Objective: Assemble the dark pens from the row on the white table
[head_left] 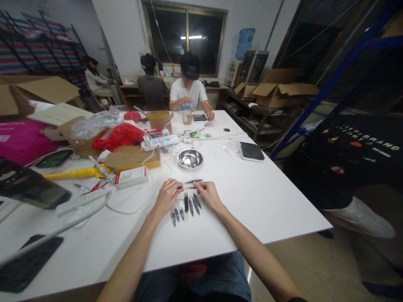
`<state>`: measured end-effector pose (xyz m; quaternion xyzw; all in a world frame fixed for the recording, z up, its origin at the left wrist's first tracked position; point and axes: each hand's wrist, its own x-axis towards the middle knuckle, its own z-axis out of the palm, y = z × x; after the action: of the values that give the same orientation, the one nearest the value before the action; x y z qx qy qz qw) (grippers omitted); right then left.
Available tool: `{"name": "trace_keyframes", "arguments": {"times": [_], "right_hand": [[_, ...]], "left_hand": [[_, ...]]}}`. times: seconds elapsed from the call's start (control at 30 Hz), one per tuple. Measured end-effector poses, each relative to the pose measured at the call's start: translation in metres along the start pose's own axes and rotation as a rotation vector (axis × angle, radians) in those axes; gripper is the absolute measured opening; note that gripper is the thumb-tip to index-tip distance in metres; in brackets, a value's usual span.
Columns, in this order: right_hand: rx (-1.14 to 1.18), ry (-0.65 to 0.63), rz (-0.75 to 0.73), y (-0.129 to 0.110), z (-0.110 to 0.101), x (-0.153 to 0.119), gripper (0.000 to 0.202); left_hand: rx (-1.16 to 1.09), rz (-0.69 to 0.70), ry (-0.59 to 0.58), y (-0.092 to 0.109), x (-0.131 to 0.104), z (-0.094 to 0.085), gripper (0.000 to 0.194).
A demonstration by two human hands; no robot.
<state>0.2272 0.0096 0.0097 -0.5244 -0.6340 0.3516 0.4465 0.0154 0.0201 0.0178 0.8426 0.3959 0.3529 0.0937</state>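
Left hand and right hand each pinch one thin pen part; pens lie just below

Just beyond my grip a round metal bowl sits on the white tabletop; farther off to its right lies a dark tablet, to its left a white power strip and a red bag
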Motion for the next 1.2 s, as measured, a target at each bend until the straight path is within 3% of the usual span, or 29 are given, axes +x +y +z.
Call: {"name": "trace_keyframes", "arguments": {"times": [0.13, 0.27, 0.43, 0.53, 0.73, 1.03, 1.2], "right_hand": [[0.124, -0.081, -0.080, 0.001, -0.001, 0.001, 0.026], [0.241, -0.081, -0.030, 0.006, 0.001, 0.005, 0.024], [0.265, -0.036, 0.027, 0.010, 0.003, 0.006, 0.026], [0.167, -0.035, 0.050, 0.010, 0.004, 0.003, 0.030], [-0.081, -0.025, -0.056, 0.006, 0.004, 0.000, 0.050], [0.303, -0.087, 0.052, 0.004, 0.002, 0.006, 0.039], [0.358, -0.045, 0.078, 0.007, 0.000, 0.007, 0.034]], "left_hand": [[-0.022, -0.059, 0.036, -0.005, -0.001, 0.002, 0.016], [-0.085, -0.095, 0.041, -0.005, -0.003, 0.003, 0.018], [-0.033, -0.055, -0.046, -0.001, -0.002, 0.003, 0.025], [-0.029, -0.035, -0.048, -0.001, -0.001, 0.002, 0.023], [-0.056, -0.037, 0.029, -0.004, -0.001, 0.004, 0.016], [-0.012, -0.063, -0.011, -0.008, -0.003, 0.007, 0.025], [-0.010, -0.056, -0.008, -0.008, -0.003, 0.008, 0.026]]}}
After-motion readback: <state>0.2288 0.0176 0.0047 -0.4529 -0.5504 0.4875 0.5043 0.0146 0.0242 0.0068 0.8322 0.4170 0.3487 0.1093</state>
